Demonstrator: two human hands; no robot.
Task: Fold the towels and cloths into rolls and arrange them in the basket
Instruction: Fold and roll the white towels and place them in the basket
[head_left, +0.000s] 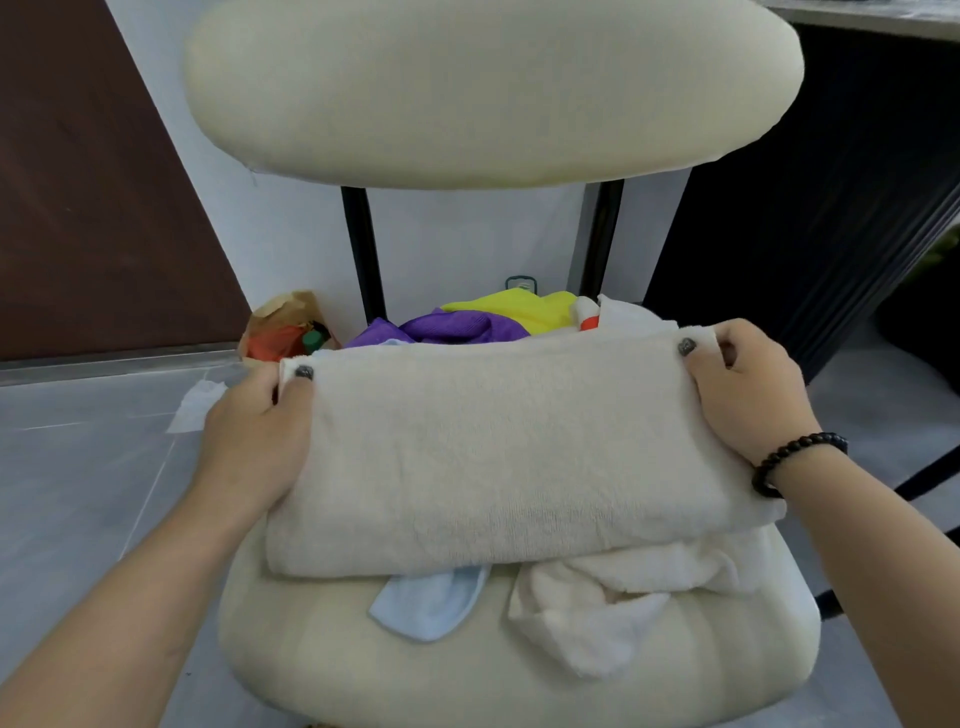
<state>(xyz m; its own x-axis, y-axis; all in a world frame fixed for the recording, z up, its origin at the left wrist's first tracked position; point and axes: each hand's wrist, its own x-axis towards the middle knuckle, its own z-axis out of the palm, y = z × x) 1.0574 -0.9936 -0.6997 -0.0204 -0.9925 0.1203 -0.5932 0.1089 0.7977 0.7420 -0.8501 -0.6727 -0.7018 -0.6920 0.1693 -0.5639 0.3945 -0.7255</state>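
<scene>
While both hands grip it, the cream towel (498, 447) lies folded across the seat of a cream upholstered chair (363, 670), its long axis running left to right, the far edge tilted slightly up toward the right. The left hand (254, 431) pinches the far left corner, thumb on top and fingers curled beneath the edge; the right hand (748, 384) pinches the far right corner the same way, with a dark beaded bracelet (795, 462) on its wrist. The near edge of the towel is a rounded fold facing the person.

From under that near edge stick out a pale blue cloth (426, 608) and a crumpled white towel (597, 618), both largely hidden beneath the cream one, so their full shape cannot be made out. Beyond the towel's far edge, a purple cloth (441, 330), a yellow cloth (519, 306) and a white cloth with an orange stripe (589, 314) are heaped together; the cream towel covers their lower parts and whatever they sit in or on cannot be told. The chair's backrest (488, 88) fills the top of the view on two black posts. On the grey tiled floor (78, 467) to the left stands a brown paper bag (291, 327), its contents unclear, with a white scrap (197, 405) lying near it.
</scene>
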